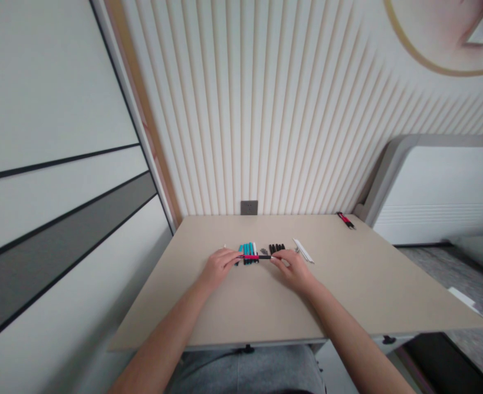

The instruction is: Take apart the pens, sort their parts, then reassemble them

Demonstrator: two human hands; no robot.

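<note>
Both hands hold a red and black pen (251, 256) level above the table. My left hand (220, 266) pinches its red end. At the black end, my right hand (292, 268) grips a thin, pale tip with thumb and fingers. Just behind the pen lie several teal pen barrels (247, 247) with dark lower ends, and a white one (254, 248) beside them. A little pile of small grey parts (264, 251) sits to their right. Several short black tubes (277, 248) stand in a row behind my right hand, which partly hides them.
White thin sticks, perhaps refills (304, 250), lie right of my right hand. Red and black finished-looking pens (345, 220) rest at the beige table's (262, 317) far right corner. A wall socket (249, 207) is behind the table; a cabinet (61, 219) stands left.
</note>
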